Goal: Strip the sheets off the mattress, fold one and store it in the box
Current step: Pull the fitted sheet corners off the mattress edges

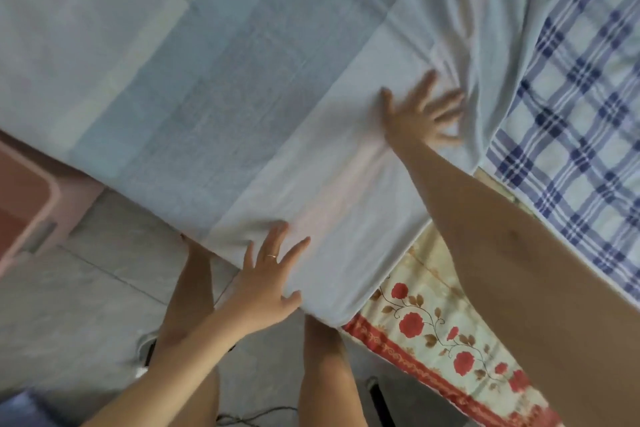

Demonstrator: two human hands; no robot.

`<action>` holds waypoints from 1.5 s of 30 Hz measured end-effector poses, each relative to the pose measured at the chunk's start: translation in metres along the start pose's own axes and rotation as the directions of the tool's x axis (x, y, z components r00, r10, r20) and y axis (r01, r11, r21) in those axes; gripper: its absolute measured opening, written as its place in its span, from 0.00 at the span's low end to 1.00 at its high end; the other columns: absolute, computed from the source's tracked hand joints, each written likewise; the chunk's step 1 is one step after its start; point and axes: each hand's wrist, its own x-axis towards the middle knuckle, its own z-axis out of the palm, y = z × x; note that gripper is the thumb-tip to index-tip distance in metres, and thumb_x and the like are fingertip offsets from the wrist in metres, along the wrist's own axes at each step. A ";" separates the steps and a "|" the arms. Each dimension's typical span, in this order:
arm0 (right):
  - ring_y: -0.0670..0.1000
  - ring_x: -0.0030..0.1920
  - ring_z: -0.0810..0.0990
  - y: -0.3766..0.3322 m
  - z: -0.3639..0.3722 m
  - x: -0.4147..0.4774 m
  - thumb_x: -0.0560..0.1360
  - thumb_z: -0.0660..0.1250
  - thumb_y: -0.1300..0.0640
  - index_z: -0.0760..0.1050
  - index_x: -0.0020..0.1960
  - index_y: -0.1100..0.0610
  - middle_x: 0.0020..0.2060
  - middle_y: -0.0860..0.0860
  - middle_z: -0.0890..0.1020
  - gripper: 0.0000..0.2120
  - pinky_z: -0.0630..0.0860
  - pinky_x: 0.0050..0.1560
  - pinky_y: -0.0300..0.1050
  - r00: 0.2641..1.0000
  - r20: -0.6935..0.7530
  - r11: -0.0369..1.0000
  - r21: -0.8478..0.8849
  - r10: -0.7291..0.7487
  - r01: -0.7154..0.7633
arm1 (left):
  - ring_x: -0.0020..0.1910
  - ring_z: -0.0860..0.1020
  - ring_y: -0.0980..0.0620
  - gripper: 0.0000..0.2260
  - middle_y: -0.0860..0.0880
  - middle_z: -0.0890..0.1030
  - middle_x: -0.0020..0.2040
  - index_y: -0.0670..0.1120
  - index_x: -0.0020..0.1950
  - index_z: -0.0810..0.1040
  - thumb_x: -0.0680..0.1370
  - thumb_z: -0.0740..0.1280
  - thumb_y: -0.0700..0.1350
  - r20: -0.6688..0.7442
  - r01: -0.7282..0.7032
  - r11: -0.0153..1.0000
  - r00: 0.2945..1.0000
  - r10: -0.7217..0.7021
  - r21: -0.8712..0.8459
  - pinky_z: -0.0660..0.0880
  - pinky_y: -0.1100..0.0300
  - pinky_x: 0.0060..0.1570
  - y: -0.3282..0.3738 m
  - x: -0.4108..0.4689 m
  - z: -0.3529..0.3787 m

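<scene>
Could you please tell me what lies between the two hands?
Only bare pale sheet lies between the left hand and the right hand, in the head view.

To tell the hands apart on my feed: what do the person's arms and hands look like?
Both forearms are bare, no sleeves showing. The left hand wears a thin gold-coloured ring on one finger. The right hand shows no ring, though blurred.

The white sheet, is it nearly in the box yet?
Not yet. Done: the flowery mattress corner shows bare. Now: left hand and right hand press flat on the white sheet, smoothing a fold. Left: finish folding, then put it in the pink box.
</scene>
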 end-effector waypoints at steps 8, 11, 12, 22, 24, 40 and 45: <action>0.63 0.76 0.43 -0.205 0.006 -0.073 0.77 0.52 0.39 0.45 0.78 0.48 0.77 0.52 0.46 0.33 0.36 0.67 0.71 0.562 0.048 0.512 -0.353 -0.826 0.783 | 0.74 0.32 0.52 0.36 0.53 0.36 0.76 0.59 0.76 0.44 0.76 0.64 0.54 -0.363 0.081 0.995 0.926 -0.098 -0.062 0.40 0.38 0.70 -0.138 0.008 -0.151; 0.63 0.74 0.56 -0.325 0.016 -0.092 0.75 0.53 0.37 0.58 0.75 0.43 0.76 0.52 0.58 0.30 0.54 0.64 0.77 0.377 0.219 0.271 -0.397 -0.900 0.877 | 0.75 0.33 0.46 0.42 0.49 0.35 0.76 0.55 0.77 0.43 0.73 0.68 0.58 -0.460 0.372 0.907 0.782 -0.421 -0.198 0.40 0.34 0.68 -0.231 0.036 -0.269; 0.63 0.74 0.56 -0.372 0.017 -0.095 0.75 0.53 0.37 0.58 0.75 0.43 0.76 0.52 0.58 0.29 0.56 0.64 0.76 0.376 0.237 0.265 -0.396 -0.896 0.879 | 0.75 0.33 0.45 0.46 0.49 0.34 0.76 0.55 0.77 0.42 0.70 0.69 0.60 -0.473 0.420 0.867 0.727 -0.497 -0.266 0.39 0.33 0.67 -0.268 0.042 -0.312; 0.60 0.76 0.38 -0.683 -0.047 -0.056 0.75 0.56 0.33 0.38 0.77 0.44 0.77 0.50 0.38 0.40 0.46 0.70 0.71 0.618 0.301 0.525 -0.338 -0.726 0.781 | 0.73 0.30 0.42 0.69 0.46 0.28 0.74 0.50 0.73 0.27 0.51 0.70 0.75 -0.203 0.579 0.561 0.566 -0.799 -0.592 0.38 0.28 0.65 -0.455 0.046 -0.560; 0.60 0.76 0.37 -0.717 -0.049 -0.049 0.72 0.58 0.30 0.36 0.77 0.44 0.76 0.50 0.37 0.44 0.45 0.70 0.70 0.602 0.317 0.506 -0.338 -0.733 0.794 | 0.72 0.28 0.41 0.71 0.46 0.25 0.72 0.50 0.72 0.24 0.50 0.71 0.74 -0.164 0.608 0.545 0.567 -0.807 -0.578 0.38 0.28 0.64 -0.462 0.056 -0.563; 0.59 0.57 0.75 -0.941 0.006 -0.102 0.78 0.58 0.52 0.75 0.58 0.56 0.55 0.57 0.76 0.14 0.59 0.67 0.54 -0.028 0.048 -0.036 -0.161 -0.998 0.986 | 0.60 0.17 0.40 0.72 0.44 0.12 0.58 0.48 0.59 0.12 0.50 0.71 0.73 0.103 0.672 0.439 0.606 -0.788 -0.597 0.35 0.25 0.59 -0.487 0.063 -0.591; 0.57 0.47 0.75 -0.941 0.021 -0.108 0.75 0.65 0.53 0.77 0.51 0.59 0.48 0.55 0.78 0.10 0.64 0.49 0.45 -0.294 0.108 -0.298 -0.018 -0.950 0.955 | 0.55 0.13 0.41 0.72 0.44 0.12 0.59 0.49 0.57 0.11 0.51 0.72 0.72 0.108 0.675 0.443 0.610 -0.785 -0.590 0.30 0.26 0.53 -0.490 0.063 -0.590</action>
